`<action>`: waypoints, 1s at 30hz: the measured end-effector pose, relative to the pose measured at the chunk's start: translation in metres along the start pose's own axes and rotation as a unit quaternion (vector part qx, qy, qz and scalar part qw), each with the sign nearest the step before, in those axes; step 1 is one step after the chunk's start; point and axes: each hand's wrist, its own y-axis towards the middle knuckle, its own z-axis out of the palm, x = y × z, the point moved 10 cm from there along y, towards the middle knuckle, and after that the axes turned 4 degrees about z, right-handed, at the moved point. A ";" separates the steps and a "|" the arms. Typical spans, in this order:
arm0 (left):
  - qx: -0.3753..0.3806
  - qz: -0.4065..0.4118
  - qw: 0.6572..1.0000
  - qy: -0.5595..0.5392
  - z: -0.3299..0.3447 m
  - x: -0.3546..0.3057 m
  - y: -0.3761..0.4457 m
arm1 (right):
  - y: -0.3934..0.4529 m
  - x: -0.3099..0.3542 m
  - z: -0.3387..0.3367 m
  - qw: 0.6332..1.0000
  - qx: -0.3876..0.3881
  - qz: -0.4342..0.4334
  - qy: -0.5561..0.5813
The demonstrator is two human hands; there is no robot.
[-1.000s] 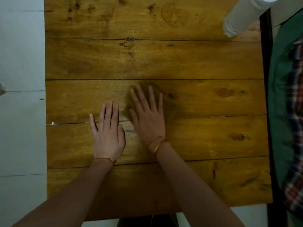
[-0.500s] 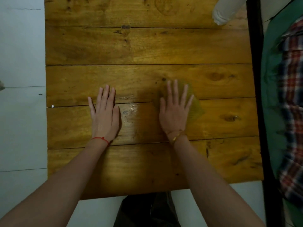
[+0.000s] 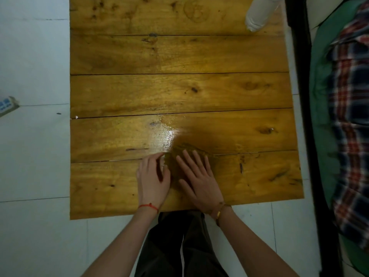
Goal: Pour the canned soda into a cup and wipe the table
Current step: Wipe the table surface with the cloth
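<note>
Fingers point(image 3: 190, 159) flat on cloth point(image 3: 175, 156)

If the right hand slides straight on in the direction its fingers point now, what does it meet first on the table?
The right hand lies flat on the cloth, fingers pointing away and slightly left. That line crosses the wet shiny patch, then bare table as far as the far edge. The white cup stands well right of it.
</note>
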 end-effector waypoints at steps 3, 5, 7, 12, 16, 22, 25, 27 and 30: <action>0.018 -0.041 0.999 0.009 0.009 0.002 -0.019 | -0.027 -0.033 -0.044 0.966 -0.163 0.170 0.104; 0.026 -0.069 0.997 0.014 0.012 0.001 -0.027 | -0.055 -0.059 -0.059 0.909 -0.219 0.315 0.162; 0.030 -0.096 0.995 0.017 0.012 -0.001 -0.032 | -0.075 -0.077 -0.045 0.854 -0.161 0.434 0.236; 0.044 -0.190 0.981 0.012 0.015 0.004 -0.029 | -0.081 -0.085 -0.025 0.828 -0.026 0.503 0.245; 0.093 -0.262 0.960 0.027 0.024 0.009 -0.026 | -0.072 -0.082 -0.018 0.821 0.022 0.511 0.253; 0.095 -0.274 0.957 -0.011 0.023 0.011 -0.027 | -0.072 -0.079 -0.019 0.779 -0.022 0.502 0.374; 0.084 -0.276 0.956 -0.054 0.017 0.005 -0.027 | -0.066 -0.070 -0.032 0.758 -0.045 0.468 0.452; 0.087 -0.293 0.947 -0.098 0.015 0.008 -0.025 | -0.060 -0.068 -0.034 0.720 -0.059 0.469 0.508; 0.070 -0.338 0.909 -0.233 0.013 0.013 -0.016 | -0.042 -0.062 -0.040 0.674 -0.071 0.465 0.569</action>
